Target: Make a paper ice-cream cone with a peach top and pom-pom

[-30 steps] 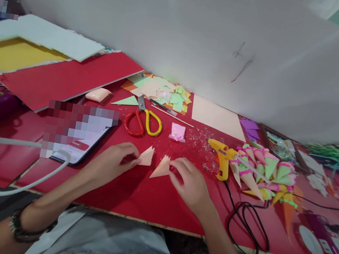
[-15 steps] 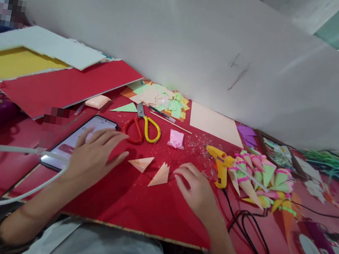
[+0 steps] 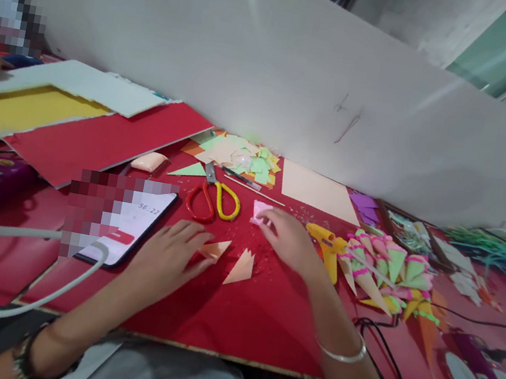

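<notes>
My left hand [image 3: 170, 256] lies flat on the red table [image 3: 235, 317], fingers spread, fingertips touching a small peach paper triangle [image 3: 215, 249]. A second peach triangle [image 3: 242, 268] lies just right of it, untouched. My right hand [image 3: 287, 237] reaches forward, its fingertips closing on a small pink piece [image 3: 259, 211] behind the triangles. Red and yellow scissors [image 3: 212, 198] lie just left of that pink piece.
A phone [image 3: 134, 224] with a white cable sits left of my left hand. A yellow glue gun [image 3: 330, 245] and a heap of coloured paper cones [image 3: 386, 265] lie to the right. Paper scraps [image 3: 240, 151], a peach sheet [image 3: 316, 191] and big card sheets [image 3: 97, 126] line the white back wall.
My left hand came back from the phone to the left triangle. My right hand left the table beside the right triangle and reached forward to the pink piece.
</notes>
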A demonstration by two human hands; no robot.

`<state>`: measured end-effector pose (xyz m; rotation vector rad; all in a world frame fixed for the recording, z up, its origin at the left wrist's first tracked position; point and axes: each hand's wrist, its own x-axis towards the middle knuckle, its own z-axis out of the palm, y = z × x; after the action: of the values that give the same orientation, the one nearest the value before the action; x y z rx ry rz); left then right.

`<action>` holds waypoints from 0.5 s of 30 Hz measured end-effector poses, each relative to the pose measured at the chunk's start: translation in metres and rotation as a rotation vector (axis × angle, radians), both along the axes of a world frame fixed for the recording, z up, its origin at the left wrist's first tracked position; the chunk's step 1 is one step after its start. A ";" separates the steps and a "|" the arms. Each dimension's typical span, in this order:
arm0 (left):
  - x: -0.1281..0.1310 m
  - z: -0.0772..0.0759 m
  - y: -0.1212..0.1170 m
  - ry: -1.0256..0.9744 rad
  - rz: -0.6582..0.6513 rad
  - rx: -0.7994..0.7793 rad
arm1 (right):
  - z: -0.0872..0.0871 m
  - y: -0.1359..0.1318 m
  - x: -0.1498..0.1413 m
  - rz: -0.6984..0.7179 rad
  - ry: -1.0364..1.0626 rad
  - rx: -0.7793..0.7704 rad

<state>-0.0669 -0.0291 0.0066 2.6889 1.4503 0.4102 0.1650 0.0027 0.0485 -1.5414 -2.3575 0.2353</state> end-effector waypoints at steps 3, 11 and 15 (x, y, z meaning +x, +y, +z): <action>0.011 -0.005 0.002 0.043 0.003 -0.005 | -0.006 0.037 -0.008 -0.015 -0.050 -0.081; 0.014 -0.005 0.013 0.107 -0.039 -0.084 | -0.046 0.094 -0.028 -0.173 -0.209 -0.054; 0.017 -0.004 0.012 0.124 -0.027 -0.071 | -0.048 0.102 -0.038 -0.217 -0.275 -0.061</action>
<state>-0.0501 -0.0168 0.0029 2.7174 1.4266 0.1893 0.1273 0.1043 0.0001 -1.9525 -2.3718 0.0467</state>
